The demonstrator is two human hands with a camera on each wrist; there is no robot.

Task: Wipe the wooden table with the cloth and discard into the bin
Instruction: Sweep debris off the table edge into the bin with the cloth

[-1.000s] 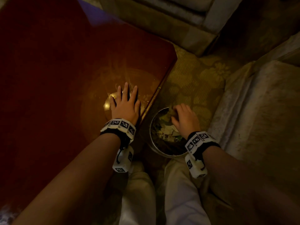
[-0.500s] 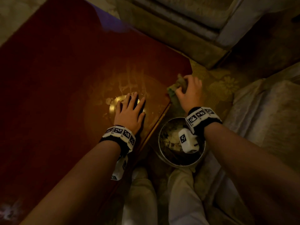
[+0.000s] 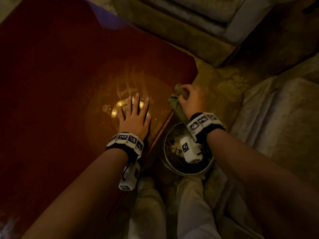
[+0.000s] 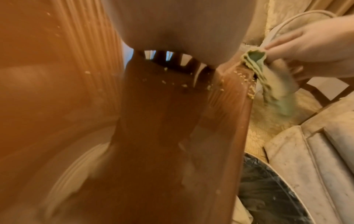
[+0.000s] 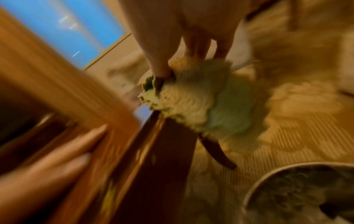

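Note:
My left hand point(image 3: 134, 116) lies flat, fingers spread, on the glossy red-brown wooden table point(image 3: 60, 83) near its right edge. My right hand point(image 3: 189, 99) grips a bunched green cloth point(image 3: 176, 102) at that edge, just beyond the table's corner. The cloth point(image 4: 268, 78) hangs off the table side, with pale crumbs point(image 4: 237, 75) scattered on the wood beside it. In the blurred right wrist view, thumb and fingers pinch the cloth point(image 5: 191, 103). A round metal bin point(image 3: 172, 169) with scraps inside stands on the floor below my right wrist.
Patterned carpet point(image 3: 221, 87) covers the floor right of the table. An upholstered sofa point(image 3: 276, 118) stands at the right and another seat point(image 3: 189, 28) at the back. My pale trouser legs point(image 3: 189, 213) are beneath, close to the bin.
My right hand rose out of the bin with the cloth and went forward to the table's right edge. The left hand stayed flat on the table.

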